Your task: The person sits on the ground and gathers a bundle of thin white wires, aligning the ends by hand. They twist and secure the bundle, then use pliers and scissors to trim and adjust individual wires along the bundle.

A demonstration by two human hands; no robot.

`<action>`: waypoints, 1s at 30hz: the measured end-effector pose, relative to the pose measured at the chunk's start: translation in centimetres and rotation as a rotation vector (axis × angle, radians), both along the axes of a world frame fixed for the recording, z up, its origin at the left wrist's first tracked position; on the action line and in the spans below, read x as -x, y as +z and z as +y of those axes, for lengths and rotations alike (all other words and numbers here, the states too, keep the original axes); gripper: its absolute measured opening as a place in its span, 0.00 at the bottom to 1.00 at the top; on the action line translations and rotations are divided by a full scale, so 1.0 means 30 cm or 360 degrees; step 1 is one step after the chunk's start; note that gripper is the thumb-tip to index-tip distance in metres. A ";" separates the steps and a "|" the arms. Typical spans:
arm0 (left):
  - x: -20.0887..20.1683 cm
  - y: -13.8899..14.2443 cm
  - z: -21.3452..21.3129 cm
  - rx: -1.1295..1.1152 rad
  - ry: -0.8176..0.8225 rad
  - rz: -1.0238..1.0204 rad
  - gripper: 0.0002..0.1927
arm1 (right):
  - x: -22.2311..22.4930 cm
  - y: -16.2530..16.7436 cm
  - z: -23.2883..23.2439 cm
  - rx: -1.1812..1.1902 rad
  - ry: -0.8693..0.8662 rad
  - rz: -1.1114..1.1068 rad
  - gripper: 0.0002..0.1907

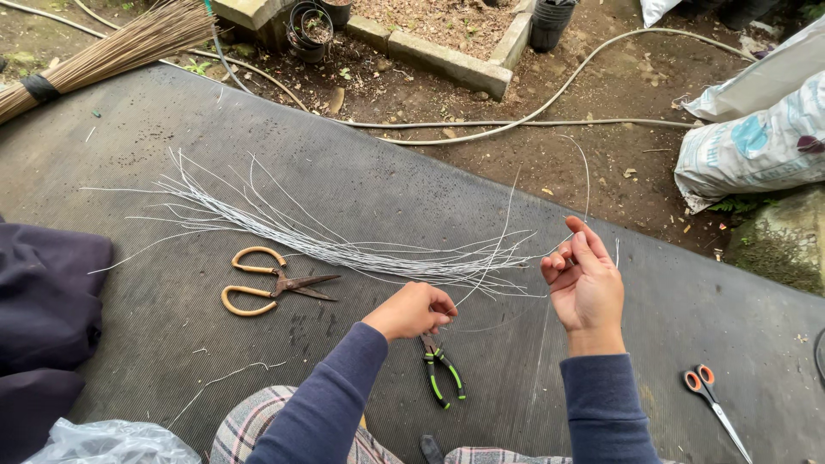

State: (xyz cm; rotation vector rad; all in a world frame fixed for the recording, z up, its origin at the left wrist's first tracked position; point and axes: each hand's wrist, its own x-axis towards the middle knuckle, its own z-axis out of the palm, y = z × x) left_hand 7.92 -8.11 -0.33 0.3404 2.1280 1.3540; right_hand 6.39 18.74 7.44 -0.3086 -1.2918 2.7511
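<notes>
Left hand (412,311) pinches one thin grey wire strand (503,236) low, right hand (586,288) at 3 o'clock pinches it higher, above the grey wire bundle (326,247) on the dark ribbed mat (361,185) (likely light, springy, kink-prone; best gripped near an end).

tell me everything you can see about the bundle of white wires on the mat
The bundle of white wires is a loose sheaf of many thin, pale strands, apparently wire, lying flat on the dark ribbed mat. It runs diagonally from upper left to lower right, gathered tighter in the middle and fanning out at both ends. The old scissors with tan loop handles lie just below it. Near its right end, the left hand and right hand pinch a single strand drawn up from it.
</notes>
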 end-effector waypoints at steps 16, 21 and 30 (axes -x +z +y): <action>-0.019 0.009 0.021 -0.0088 -0.0180 -0.0291 0.10 | 0.015 -0.042 0.028 0.0174 -0.0196 0.0106 0.14; -0.008 -0.013 0.012 -0.0044 -0.0112 -0.0194 0.08 | 0.021 -0.032 0.007 0.0109 -0.0201 0.0041 0.15; 0.060 -0.051 -0.008 -0.0613 0.0420 -0.0257 0.09 | -0.006 -0.109 -0.196 -0.0898 0.0318 -0.0091 0.18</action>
